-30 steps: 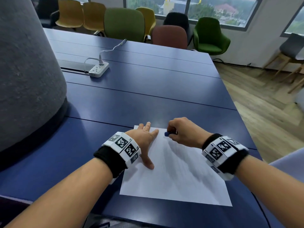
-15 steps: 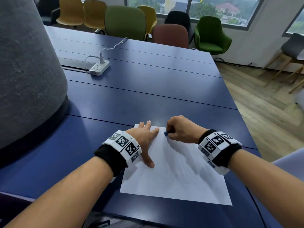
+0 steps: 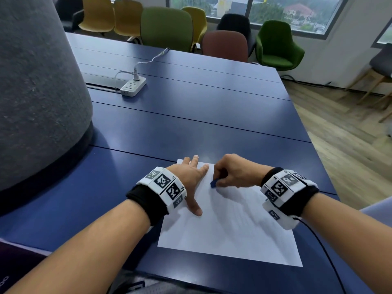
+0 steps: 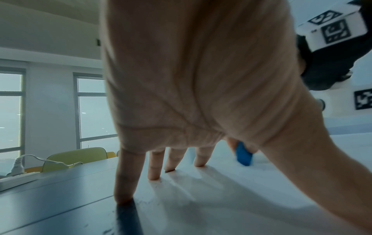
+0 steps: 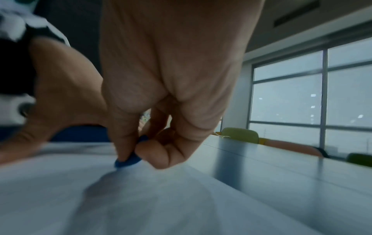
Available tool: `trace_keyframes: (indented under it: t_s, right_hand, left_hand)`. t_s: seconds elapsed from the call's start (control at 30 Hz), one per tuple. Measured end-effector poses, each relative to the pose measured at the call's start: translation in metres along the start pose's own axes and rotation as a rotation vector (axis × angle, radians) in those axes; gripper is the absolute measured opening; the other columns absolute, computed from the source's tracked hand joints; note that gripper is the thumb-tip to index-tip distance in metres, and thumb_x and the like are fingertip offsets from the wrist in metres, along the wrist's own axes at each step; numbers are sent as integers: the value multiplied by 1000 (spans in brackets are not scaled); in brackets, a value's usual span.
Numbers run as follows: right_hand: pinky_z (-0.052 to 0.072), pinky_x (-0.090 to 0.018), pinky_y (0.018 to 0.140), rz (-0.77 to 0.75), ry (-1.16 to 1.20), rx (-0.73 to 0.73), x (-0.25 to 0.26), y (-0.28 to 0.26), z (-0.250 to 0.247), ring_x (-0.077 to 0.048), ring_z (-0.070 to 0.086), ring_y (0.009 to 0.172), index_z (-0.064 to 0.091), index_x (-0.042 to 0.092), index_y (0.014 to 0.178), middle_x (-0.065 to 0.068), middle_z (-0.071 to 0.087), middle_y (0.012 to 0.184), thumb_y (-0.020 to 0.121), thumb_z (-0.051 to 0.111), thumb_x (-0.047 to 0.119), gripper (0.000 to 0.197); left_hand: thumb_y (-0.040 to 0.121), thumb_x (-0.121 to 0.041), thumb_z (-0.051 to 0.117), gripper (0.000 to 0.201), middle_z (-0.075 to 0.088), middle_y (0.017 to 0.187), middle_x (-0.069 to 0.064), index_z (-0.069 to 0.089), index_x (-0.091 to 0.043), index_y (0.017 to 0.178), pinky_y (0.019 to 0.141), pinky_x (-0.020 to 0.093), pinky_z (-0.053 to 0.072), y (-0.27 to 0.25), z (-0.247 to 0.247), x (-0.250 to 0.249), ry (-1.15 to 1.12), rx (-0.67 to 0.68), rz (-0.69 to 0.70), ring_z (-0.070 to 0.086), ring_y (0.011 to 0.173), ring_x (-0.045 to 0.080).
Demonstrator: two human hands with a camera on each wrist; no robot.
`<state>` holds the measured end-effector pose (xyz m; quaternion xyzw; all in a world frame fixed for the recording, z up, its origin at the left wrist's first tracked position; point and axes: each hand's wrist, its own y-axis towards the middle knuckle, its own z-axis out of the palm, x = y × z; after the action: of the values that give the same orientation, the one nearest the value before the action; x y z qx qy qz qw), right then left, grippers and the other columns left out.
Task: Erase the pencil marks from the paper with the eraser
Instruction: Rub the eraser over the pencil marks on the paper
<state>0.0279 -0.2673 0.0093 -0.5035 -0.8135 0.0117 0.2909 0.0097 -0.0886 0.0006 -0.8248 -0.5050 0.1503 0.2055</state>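
A white sheet of paper [image 3: 233, 230] lies on the blue table [image 3: 191, 115] near its front edge, with only faint pencil marks visible. My left hand [image 3: 192, 177] presses flat on the sheet's upper left part, fingers spread straight [image 4: 155, 165]. My right hand [image 3: 231, 172] pinches a small blue eraser [image 3: 213, 183] between thumb and fingers, its tip touching the paper near the top edge. The eraser [image 5: 128, 159] also shows in the right wrist view, and the eraser [image 4: 243, 156] appears beyond my left palm.
A large grey cone-shaped object [image 3: 38, 92] stands on the table at the left. A white power strip [image 3: 133, 87] with its cable lies further back. Coloured chairs [image 3: 167, 28] line the far edge. The table's right edge drops to a wooden floor [image 3: 350, 145].
My right hand with the eraser has shifted slightly left and toward me across the top of the paper. The left hand has stayed pressed in place.
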Motion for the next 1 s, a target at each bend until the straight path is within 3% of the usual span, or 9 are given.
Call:
trace_keyframes:
  t_s: [0.1,0.2,0.27,0.3,0.47,0.57,0.67,0.87,1.0]
  right_hand:
    - [39,-14,52,34,-23,-171,-11,5,-2,-2,52,55,59,21,67,11,58,66,82,73,19,21]
    - [42,-15,52,-2,56,27,-5,-5,2,-1,53,52,66,17,72,6,65,69,78,75,13,12]
    - [43,-21,47,8,110,197,1,-9,1,-8,51,50,72,10,78,-4,65,67,77,78,15,8]
    - [43,-23,46,19,126,200,0,-9,-1,-11,51,49,72,8,79,-6,64,66,77,80,18,12]
    - [47,-24,42,96,210,-128,-13,2,-3,-15,56,42,66,4,75,0,63,61,81,75,12,13]
    - [48,-25,43,42,225,-42,-8,-7,7,-8,53,41,64,5,74,9,61,54,81,74,9,13]
    - [49,-30,47,5,178,101,-2,-10,7,-14,55,42,66,4,76,3,65,60,79,77,16,17]
    - [53,-29,43,48,190,-157,-11,-6,6,-17,58,48,61,4,75,-5,65,71,83,68,8,11]
    - [52,-26,46,-5,126,174,2,-19,10,-11,58,48,67,3,80,12,65,62,82,74,12,11]
  left_hand:
    - [58,-59,85,136,-11,163,7,-3,-26,156,113,46,26,0,0,-1,3,1,-5,0,149,31]
    - [57,-59,85,136,-11,163,8,-2,-25,156,112,46,28,0,1,0,0,-1,-11,1,149,30]
    - [57,-59,85,137,-11,163,8,-3,-24,156,112,46,28,1,1,0,2,1,-10,1,149,30]
    - [57,-60,85,137,-11,163,8,-3,-24,156,112,46,28,2,1,0,1,4,-10,1,149,31]
    - [56,-60,85,138,-12,162,7,-3,-26,155,112,48,29,3,3,1,2,5,-7,1,148,31]
    - [56,-60,85,137,-12,162,8,-2,-25,156,112,48,29,3,3,1,3,5,-6,1,148,31]
    - [57,-60,85,137,-12,162,8,-3,-25,156,112,46,29,3,3,1,8,0,-9,1,149,31]
    - [58,-58,86,136,-14,162,7,-3,-25,155,112,46,28,3,3,1,-8,4,-4,-1,149,30]
    - [58,-59,85,138,-14,162,8,-5,-25,155,112,46,28,4,5,0,8,-4,-6,0,148,30]
